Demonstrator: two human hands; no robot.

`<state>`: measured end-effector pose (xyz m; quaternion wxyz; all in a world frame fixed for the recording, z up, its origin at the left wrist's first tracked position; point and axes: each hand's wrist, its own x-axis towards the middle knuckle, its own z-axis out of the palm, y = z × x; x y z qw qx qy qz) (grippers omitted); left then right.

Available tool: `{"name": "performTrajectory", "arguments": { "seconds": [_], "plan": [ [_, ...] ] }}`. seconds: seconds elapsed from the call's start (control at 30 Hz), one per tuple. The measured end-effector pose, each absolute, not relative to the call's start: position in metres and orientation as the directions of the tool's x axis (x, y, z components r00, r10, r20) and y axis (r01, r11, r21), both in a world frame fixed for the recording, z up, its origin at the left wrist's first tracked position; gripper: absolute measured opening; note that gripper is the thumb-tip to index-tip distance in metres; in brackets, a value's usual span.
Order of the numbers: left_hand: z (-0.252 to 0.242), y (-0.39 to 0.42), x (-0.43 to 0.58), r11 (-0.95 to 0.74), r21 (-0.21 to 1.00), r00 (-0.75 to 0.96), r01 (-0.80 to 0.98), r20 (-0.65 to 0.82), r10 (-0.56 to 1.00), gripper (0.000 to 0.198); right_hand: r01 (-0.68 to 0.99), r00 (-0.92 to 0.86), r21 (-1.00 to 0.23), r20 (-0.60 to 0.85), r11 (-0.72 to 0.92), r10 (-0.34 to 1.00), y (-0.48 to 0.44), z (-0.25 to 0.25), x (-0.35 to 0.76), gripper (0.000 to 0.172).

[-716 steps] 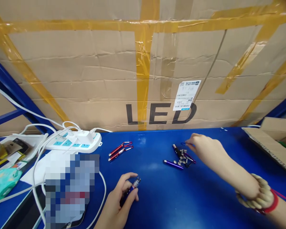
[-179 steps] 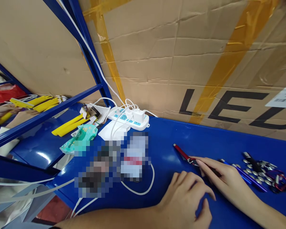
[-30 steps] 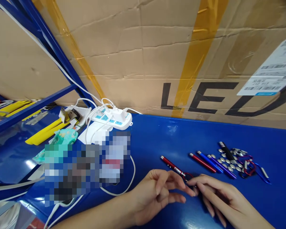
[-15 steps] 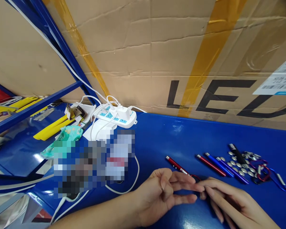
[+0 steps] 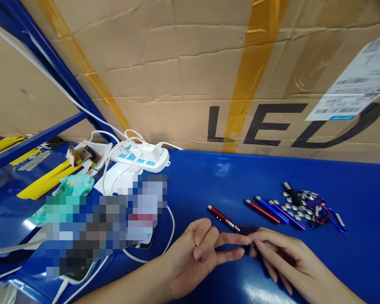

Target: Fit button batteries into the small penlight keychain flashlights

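Note:
My left hand (image 5: pixel 202 257) is palm up over the blue table, two fingers stretched toward the right and the others curled in. The fingertips of my right hand (image 5: pixel 281 257) are pinched together at the left fingertips; what they hold, if anything, is too small to make out. Just behind the hands lies a red pen-shaped light (image 5: pixel 223 218) with a red clip at its right end. Further right are a red tube (image 5: pixel 262 211), a blue tube (image 5: pixel 272 210) and a purple tube (image 5: pixel 288 216), side by side. Several button cells (image 5: pixel 294 207) lie beside a black tube (image 5: pixel 291 194).
Coloured carabiner clips (image 5: pixel 323 213) lie at the right. A white power strip (image 5: pixel 158 162) with cables, a green packet (image 5: pixel 77 183) and yellow tubes (image 5: pixel 47 181) are at the left. Behind the blue table (image 5: pixel 196 181) stands a large cardboard box (image 5: pixel 177 97).
The whole view has shifted, so the table items appear further left. My left hand's curled fingers have moved slightly, while both hands remain together at the fingertips.

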<state>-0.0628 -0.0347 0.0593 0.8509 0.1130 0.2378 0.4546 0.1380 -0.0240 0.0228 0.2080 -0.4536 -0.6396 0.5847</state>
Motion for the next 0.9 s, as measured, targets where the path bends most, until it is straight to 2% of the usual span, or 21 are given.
{"name": "performTrajectory", "arguments": {
  "seconds": [0.2,0.43,0.7,0.8,0.9],
  "plan": [
    [0.056,-0.035,-0.063,0.574,0.360,0.472,-0.735,-0.336,0.815,0.054,0.324,-0.518,-0.942,-0.250,-0.083,0.818,-0.026,0.029,0.139,0.036],
    [0.053,-0.035,-0.067,0.599,0.279,0.514,-0.750,-0.323,0.794,0.040,0.304,-0.502,-0.948,-0.247,-0.098,0.829,-0.026,0.026,0.139,0.035],
    [0.049,-0.032,-0.068,0.609,0.230,0.528,-0.759,-0.331,0.782,0.041,0.300,-0.514,-0.953,-0.206,-0.051,0.832,-0.027,0.024,0.141,0.034],
    [0.050,-0.032,-0.068,0.620,0.242,0.524,-0.747,-0.361,0.772,0.041,0.307,-0.516,-0.951,-0.201,-0.040,0.833,-0.026,0.024,0.141,0.034],
    [0.052,-0.031,-0.066,0.661,0.328,0.531,-0.675,-0.406,0.744,0.038,0.311,-0.508,-0.948,-0.222,-0.063,0.832,-0.025,0.025,0.140,0.035]
  ]
}}
